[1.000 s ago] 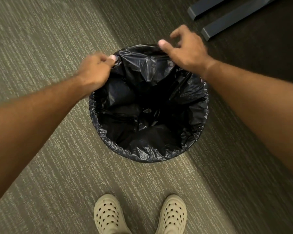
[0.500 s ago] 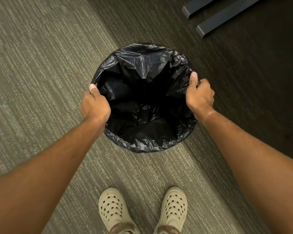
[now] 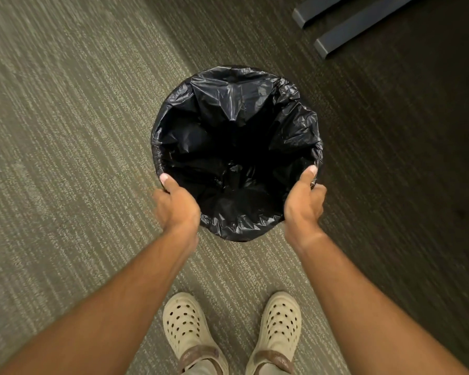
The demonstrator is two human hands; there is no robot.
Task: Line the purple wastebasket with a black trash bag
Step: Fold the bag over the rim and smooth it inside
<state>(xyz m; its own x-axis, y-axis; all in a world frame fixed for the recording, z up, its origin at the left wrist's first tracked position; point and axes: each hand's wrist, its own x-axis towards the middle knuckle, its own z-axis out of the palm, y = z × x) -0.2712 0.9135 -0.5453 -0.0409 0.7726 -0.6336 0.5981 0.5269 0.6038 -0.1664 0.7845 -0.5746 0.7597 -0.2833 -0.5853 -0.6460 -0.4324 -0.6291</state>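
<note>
Fingers of both hands curl around the near rim of the bag-covered wastebasket, thumbs lying inside on the plastic. Nearest, at the bottom centre, a pair of beige perforated clogs (image 3: 232, 334) stands on the striped carpet (image 3: 65, 158). Above them the left hand (image 3: 178, 207) grasps the lower-left edge, the right hand (image 3: 303, 204) the lower-right edge. Between them, mid-frame, the black trash bag (image 3: 236, 125) lines the round wastebasket (image 3: 236, 235), its crinkled film folded over the whole rim and hiding the bin's colour. Two dark furniture feet (image 3: 358, 28) lie at upper right.
</note>
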